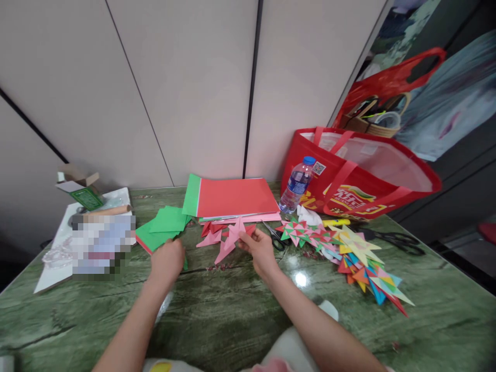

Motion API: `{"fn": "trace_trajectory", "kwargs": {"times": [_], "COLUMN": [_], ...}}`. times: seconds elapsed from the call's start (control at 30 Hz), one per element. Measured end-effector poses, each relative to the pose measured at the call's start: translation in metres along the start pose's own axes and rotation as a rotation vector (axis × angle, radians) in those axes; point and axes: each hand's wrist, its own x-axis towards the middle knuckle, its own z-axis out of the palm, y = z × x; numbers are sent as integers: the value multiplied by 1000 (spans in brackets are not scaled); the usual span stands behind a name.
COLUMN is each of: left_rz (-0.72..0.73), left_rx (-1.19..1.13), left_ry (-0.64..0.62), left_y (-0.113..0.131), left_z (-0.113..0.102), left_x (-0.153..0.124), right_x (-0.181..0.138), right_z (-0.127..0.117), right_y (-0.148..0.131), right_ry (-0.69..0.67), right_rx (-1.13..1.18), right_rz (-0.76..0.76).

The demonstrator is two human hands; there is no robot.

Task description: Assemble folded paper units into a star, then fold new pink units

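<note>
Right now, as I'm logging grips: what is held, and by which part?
The right hand pinches the pink folded paper at its right edge. The left hand lies against the green sheets; a grip cannot be told.

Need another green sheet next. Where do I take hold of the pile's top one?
Likely pinch its near edge with the left hand, coming from the front: the green pile lies flat, sheets fanned askew so edges stick out, right by that hand. The right hand is busy holding the pink folded paper.
</note>
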Motion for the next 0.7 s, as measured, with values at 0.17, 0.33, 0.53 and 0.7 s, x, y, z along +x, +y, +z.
{"fn": "trace_trajectory", "kwargs": {"times": [0.17,0.33,0.53,0.7], "left_rz": [130,239,173,112], "left_rx": [-183,-379,-386,-456], "left_ry": [-13,-21,6,-14], "left_y": [10,19,23,20], "left_z": [6,13,18,16], "left_x": [3,2,0,0], "right_x": [-1,-2,-4,-4], "right_z": [0,1,3,2], "right_y": [0,-2,-1,0], "right_ry": [-4,-11,-16,-31], "right_rx": [10,0,-10,-23], "right_rz": [8,23,29,34]}}
